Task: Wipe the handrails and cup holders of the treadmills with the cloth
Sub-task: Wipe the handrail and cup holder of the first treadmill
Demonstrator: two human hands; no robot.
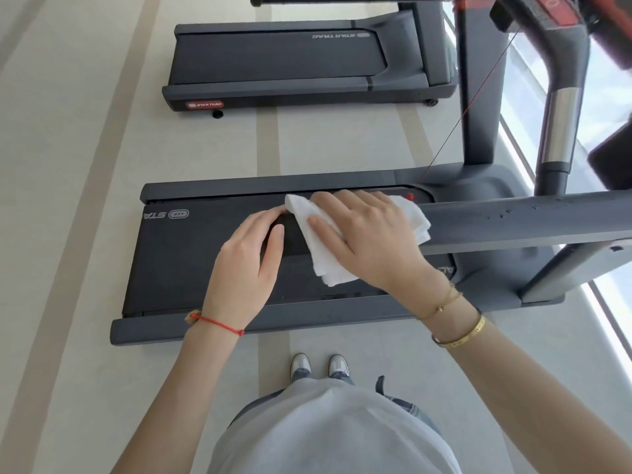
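Note:
A grey handrail (513,220) of the near treadmill (191,261) runs from the right edge towards the middle and ends in a dark tip. A white folded cloth (328,261) is draped over the rail near that tip. My right hand (372,234) lies flat on the cloth with fingers stretched left, pressing it onto the rail. My left hand (246,265) grips the dark end of the rail, thumb on the near side and fingertips by the cloth's corner. No cup holder is visible.
A second treadmill (280,56) stands further away on the pale floor. The near machine's upright post (478,97), a silver-sleeved grip (561,121) and a red-and-black console (547,15) rise at upper right. Bright windows (608,97) line the right. My shoes (319,366) stand beside the deck.

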